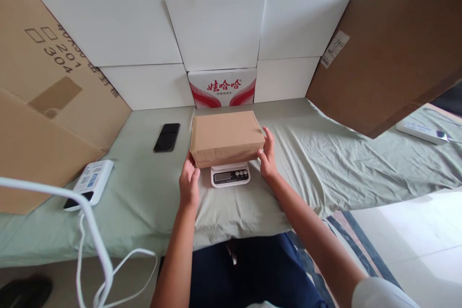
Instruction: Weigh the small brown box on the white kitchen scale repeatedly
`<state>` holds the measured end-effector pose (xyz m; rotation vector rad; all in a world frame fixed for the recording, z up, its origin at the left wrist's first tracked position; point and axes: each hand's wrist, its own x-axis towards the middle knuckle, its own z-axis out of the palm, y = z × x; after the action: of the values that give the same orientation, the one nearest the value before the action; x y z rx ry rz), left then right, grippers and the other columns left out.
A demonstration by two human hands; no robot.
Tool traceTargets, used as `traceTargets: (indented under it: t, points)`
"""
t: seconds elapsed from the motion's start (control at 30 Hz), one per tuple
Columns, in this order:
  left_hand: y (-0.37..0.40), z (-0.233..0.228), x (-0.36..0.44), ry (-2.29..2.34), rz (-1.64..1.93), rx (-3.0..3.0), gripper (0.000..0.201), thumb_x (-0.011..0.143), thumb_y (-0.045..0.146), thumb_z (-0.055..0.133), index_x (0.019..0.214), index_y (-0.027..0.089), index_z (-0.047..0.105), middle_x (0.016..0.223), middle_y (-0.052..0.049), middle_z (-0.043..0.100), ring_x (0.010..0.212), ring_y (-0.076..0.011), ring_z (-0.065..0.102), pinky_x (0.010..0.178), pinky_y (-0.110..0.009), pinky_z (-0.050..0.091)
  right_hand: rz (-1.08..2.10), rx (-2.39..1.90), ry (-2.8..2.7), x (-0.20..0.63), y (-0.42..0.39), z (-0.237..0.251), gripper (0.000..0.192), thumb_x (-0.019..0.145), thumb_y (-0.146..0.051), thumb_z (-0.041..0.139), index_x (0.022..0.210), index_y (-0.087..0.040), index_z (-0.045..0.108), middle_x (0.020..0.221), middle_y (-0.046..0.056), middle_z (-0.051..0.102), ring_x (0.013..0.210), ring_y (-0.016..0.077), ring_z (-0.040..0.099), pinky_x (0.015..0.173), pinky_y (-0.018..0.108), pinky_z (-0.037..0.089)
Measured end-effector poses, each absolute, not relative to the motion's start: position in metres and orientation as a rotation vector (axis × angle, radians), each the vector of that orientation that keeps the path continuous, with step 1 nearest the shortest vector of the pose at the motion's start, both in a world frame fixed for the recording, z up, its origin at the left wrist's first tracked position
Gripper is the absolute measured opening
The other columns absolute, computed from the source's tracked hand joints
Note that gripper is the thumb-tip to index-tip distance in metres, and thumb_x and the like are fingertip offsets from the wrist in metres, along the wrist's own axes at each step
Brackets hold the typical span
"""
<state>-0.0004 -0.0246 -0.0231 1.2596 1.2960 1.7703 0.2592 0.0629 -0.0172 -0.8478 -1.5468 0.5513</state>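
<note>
Trousers [249, 269], dark blue, show at the bench's near edge, with a white tube [94, 231] curving up at lower left. Left hand [189, 178] is engaged: it grips the near-left bottom corner of a brown cardboard box [226, 132]. Right hand [267, 154] holds the opposite end, thumb at the near-right corner, fingers along the side. A white kitchen scale [230, 176] stands between the two hands, its display and buttons facing the person; any reading is too small to make out. The closed box lies directly over the scale's rear part. I cannot tell whether its full weight rests there. Green cloth [140, 183], wrinkled at right, covers the bench. At left, a white labelled device [94, 179] leans at a carton [32, 125] marked 201 and 304; a black phone [167, 137] lies flat, nearer the box. A larger brown carton [393, 48] stands at right. Farther back, a white box with red lettering [223, 87] stands beneath plain white boxes [216, 31].
</note>
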Motion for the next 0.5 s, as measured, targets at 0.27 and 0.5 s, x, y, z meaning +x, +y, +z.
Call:
traceTargets:
  t: [0.27, 0.5]
  points:
    - [-0.0257, -0.0263, -0.0056, 1.277, 1.789, 1.226, 0.073, 0.095, 0.053, 0.059, 0.16, 0.022, 0.048, 0.167, -0.014, 0.047, 0.155, -0.0323, 0.043, 0.128, -0.045, 0.034, 0.602, -0.795, -1.552, 0.2601, 0.0647, -0.0225, 0.074, 0.099, -0.067, 0.047, 0.164, -0.037, 0.029, 0.171, 0.009, 0.035, 0.155, 0.0355, 0.042, 0.122, 0.059, 0.043]
    - [-0.0313, -0.0226, -0.0033, 1.313, 1.677, 1.279, 0.073, 0.092, 0.058, 0.061, 0.153, 0.018, 0.057, 0.148, -0.017, 0.066, 0.145, -0.0365, 0.056, 0.122, -0.05, 0.044, 0.63, -0.771, -1.571, 0.259, 0.0575, -0.0151, 0.071, 0.099, -0.067, 0.049, 0.162, -0.036, 0.036, 0.167, 0.008, 0.044, 0.156, 0.0354, 0.043, 0.123, 0.057, 0.044]
